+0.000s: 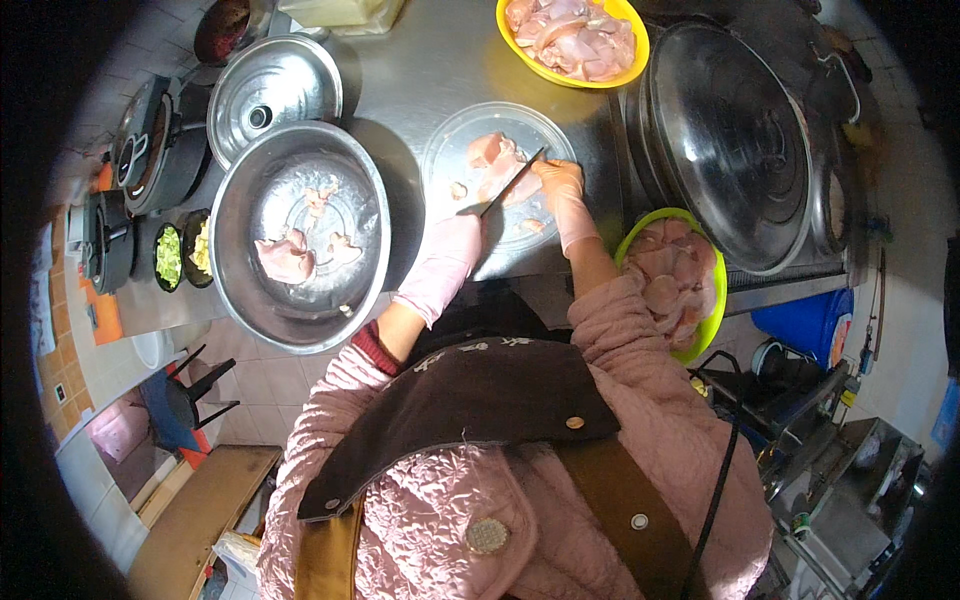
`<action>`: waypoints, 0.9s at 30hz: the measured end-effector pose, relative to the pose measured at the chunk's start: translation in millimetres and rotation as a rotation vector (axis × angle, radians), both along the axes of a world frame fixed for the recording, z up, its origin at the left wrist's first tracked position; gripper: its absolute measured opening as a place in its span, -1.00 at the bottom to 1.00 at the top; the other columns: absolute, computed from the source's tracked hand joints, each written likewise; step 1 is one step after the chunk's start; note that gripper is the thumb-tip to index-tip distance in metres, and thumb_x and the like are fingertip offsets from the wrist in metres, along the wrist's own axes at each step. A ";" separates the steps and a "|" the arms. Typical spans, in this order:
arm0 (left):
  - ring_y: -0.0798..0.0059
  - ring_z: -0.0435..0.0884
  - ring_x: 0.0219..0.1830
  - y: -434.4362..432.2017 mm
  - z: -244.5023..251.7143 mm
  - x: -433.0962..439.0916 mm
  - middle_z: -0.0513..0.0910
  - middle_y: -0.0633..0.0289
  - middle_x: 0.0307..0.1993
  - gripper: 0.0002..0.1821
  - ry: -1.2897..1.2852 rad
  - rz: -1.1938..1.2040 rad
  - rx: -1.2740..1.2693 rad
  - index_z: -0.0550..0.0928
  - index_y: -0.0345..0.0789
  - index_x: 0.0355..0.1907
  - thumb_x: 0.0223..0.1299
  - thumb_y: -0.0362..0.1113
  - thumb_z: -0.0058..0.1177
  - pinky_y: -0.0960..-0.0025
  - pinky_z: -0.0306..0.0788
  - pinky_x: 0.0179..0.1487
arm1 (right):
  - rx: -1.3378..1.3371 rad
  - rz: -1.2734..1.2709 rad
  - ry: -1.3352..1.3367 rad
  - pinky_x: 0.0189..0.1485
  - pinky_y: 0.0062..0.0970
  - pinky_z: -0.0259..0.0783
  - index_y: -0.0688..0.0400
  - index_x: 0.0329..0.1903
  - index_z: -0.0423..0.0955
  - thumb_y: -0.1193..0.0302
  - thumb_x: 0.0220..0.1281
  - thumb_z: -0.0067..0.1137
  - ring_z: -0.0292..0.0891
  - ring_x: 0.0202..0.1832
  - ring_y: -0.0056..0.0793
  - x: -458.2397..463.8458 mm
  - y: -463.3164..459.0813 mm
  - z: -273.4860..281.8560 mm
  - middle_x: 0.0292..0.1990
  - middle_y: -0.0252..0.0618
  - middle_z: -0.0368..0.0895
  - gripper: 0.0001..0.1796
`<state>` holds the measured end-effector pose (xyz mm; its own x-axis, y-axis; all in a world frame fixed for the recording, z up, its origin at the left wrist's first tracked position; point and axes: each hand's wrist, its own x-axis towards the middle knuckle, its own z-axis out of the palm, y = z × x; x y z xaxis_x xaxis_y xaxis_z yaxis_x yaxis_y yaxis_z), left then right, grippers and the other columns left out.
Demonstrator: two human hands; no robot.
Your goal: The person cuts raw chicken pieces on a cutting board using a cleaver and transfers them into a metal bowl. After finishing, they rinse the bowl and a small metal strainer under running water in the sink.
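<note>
My left hand [448,244], in a pale glove, grips a knife [513,180] at the handle. The blade slants up and right across a piece of raw chicken [496,161] on a round, clear-looking board [450,135]. On the meat's right edge, by the knife tip, lie the curled fingers of my gloved right hand [561,184]. Small scraps [531,225] rest on the board. Left of it, a large steel bowl [300,139] holds several pieces of raw meat [286,257]. Raw chicken also fills a yellow basin [637,64] above and a green basin [716,300] at right.
A steel lid [300,67] sits behind the steel bowl, touching or overlapped by its rim. Two small black bowls of chopped food [169,256] and dark pots [161,165] stand farther left. A large domed lid [731,142] covers much of the right side. The steel counter's front edge [525,281] runs before me.
</note>
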<state>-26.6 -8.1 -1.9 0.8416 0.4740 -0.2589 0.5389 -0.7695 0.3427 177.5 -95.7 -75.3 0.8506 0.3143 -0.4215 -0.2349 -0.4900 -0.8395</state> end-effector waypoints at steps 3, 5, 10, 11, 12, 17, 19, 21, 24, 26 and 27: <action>0.03 0.66 -0.44 -3.5 -3.7 -12.0 0.64 -0.03 -0.54 -0.59 -0.026 0.038 0.019 0.63 -0.30 -0.44 0.30 -0.02 -0.10 0.07 0.51 -0.32 | 0.412 -0.089 0.328 -0.30 -0.40 0.48 0.29 -0.36 0.59 0.33 0.04 0.24 0.56 -0.37 -0.38 10.3 -7.8 11.8 -0.42 -0.25 0.62 -0.75; 0.03 0.66 -0.45 -3.6 -5.7 -14.8 0.64 -0.01 -0.55 -0.60 -0.051 0.047 0.003 0.63 -0.28 -0.45 0.30 -0.02 -0.10 0.06 0.51 -0.33 | 0.784 -0.120 0.494 -0.20 -0.41 0.50 0.26 -0.24 0.56 0.36 0.11 0.16 0.56 -0.25 -0.39 21.7 -17.0 27.5 -0.33 -0.22 0.61 -0.77; 0.04 0.64 -0.54 -4.0 3.9 -21.7 0.61 0.00 -0.61 -0.61 -0.165 0.023 0.059 0.62 -0.28 -0.41 0.31 -0.02 -0.11 0.08 0.51 -0.42 | 1.148 0.097 0.766 0.02 -0.35 0.41 0.09 -0.19 0.44 0.19 0.31 -0.12 0.50 -0.14 -0.37 37.7 -21.3 64.2 -0.28 -0.29 0.54 -0.74; 0.04 0.63 -0.56 -4.6 8.6 -25.3 0.61 0.00 -0.63 -0.62 -0.177 0.066 0.059 0.62 -0.28 -0.40 0.31 -0.03 -0.10 0.09 0.51 -0.44 | 1.119 0.053 0.842 -0.02 -0.33 0.42 0.10 -0.21 0.45 0.20 0.30 -0.10 0.50 -0.18 -0.35 35.3 -20.1 66.3 -0.30 -0.27 0.55 -0.74; 0.04 0.63 -0.57 -6.5 13.9 -32.1 0.60 0.00 -0.65 -0.63 -0.199 0.102 0.060 0.61 -0.28 -0.39 0.31 -0.04 -0.10 0.09 0.50 -0.45 | 1.106 0.064 0.832 -0.06 -0.32 0.44 0.12 -0.22 0.46 0.20 0.29 -0.08 0.51 -0.21 -0.34 28.0 -18.2 64.4 -0.32 -0.25 0.55 -0.73; 0.09 0.64 -0.61 5.6 24.2 -31.9 0.59 0.02 -0.68 -0.64 -0.244 0.230 0.215 0.59 -0.30 -0.42 0.31 -0.06 -0.09 0.11 0.50 -0.52 | 0.835 -0.248 0.653 -0.25 -0.23 0.52 0.20 -0.28 0.50 0.21 0.23 0.04 0.53 -0.38 -0.27 -27.0 -11.9 24.0 -0.42 -0.16 0.57 -0.71; 0.09 0.65 -0.58 14.9 18.4 -23.7 0.61 0.02 -0.66 -0.61 -0.209 0.251 0.248 0.59 -0.30 -0.42 0.33 -0.05 -0.13 0.12 0.52 -0.49 | 0.338 -0.016 0.368 -0.32 -0.20 0.51 0.23 -0.24 0.50 0.15 0.27 0.04 0.53 -0.39 -0.30 -33.9 5.5 10.5 -0.35 -0.17 0.60 -0.64; 0.08 0.66 -0.55 22.0 7.8 -16.4 0.62 0.01 -0.64 -0.59 -0.108 0.218 0.235 0.59 -0.30 -0.43 0.35 -0.03 -0.18 0.12 0.53 -0.46 | 0.237 -0.081 0.169 -0.23 -0.22 0.52 0.20 -0.13 0.51 0.18 0.29 0.06 0.55 -0.30 -0.30 -42.1 20.6 2.2 -0.30 -0.17 0.62 -0.67; 0.01 0.66 -0.49 24.8 -10.1 -15.1 0.63 -0.07 -0.58 -0.55 -0.093 0.201 0.166 0.61 -0.31 -0.40 0.34 0.01 -0.19 0.07 0.53 -0.39 | 0.417 -0.067 0.363 0.03 -0.29 0.44 0.12 0.19 0.34 0.31 0.06 0.27 0.47 0.02 -0.31 -39.1 45.4 3.0 0.01 -0.17 0.52 -0.40; -0.05 0.66 -0.43 29.1 -19.8 -16.9 0.63 -0.10 -0.52 -0.54 -0.102 0.207 0.087 0.61 -0.32 -0.39 0.32 0.03 -0.17 0.01 0.51 -0.34 | 0.472 -0.029 0.338 0.08 -0.29 0.41 0.09 0.28 0.28 0.35 -0.08 0.37 0.41 0.12 -0.33 -39.6 48.4 7.7 0.09 -0.19 0.49 -0.22; -0.11 0.64 -0.35 32.2 -22.9 -18.6 0.63 -0.16 -0.48 -0.54 -0.134 0.232 0.007 0.60 -0.39 -0.34 0.32 0.01 -0.14 0.00 0.51 -0.28 | 0.425 -0.023 0.334 0.09 -0.29 0.40 0.07 0.29 0.28 0.37 -0.13 0.39 0.40 0.13 -0.33 -39.1 50.4 11.1 0.08 -0.20 0.49 -0.19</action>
